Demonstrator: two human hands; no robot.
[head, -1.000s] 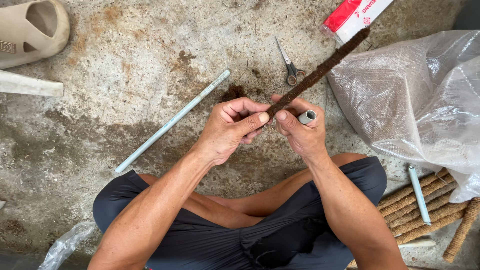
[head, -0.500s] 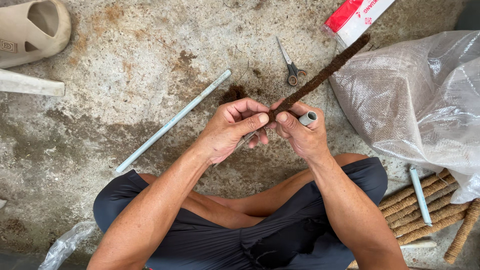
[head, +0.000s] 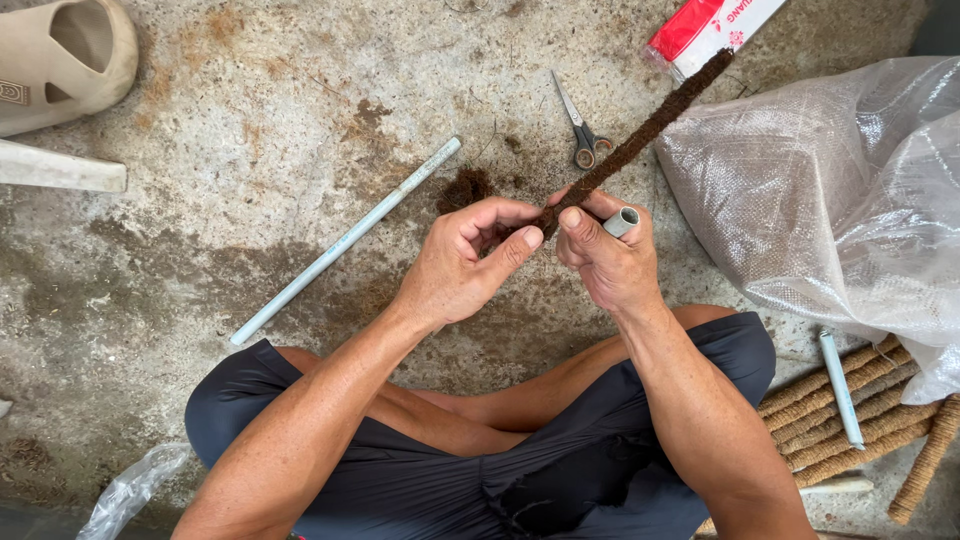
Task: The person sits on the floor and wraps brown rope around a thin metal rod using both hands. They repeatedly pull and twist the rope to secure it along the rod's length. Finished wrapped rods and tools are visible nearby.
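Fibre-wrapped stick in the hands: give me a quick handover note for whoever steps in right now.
Left hand: thumb and fingers pinch the near end of the coir-wrapped stick.
Right hand: grips the same end, together with a short grey tube.
Bare grey pipe lies on the concrete floor; scissors beyond the hands.
Done: finished wrapped sticks piled at right by the woven sack.
Left: this end looks unfinished.

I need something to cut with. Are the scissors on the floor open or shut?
Shut, as far as shows: the scissors lie flat on the concrete floor, blades together in one thin point, beyond both hands, untouched.
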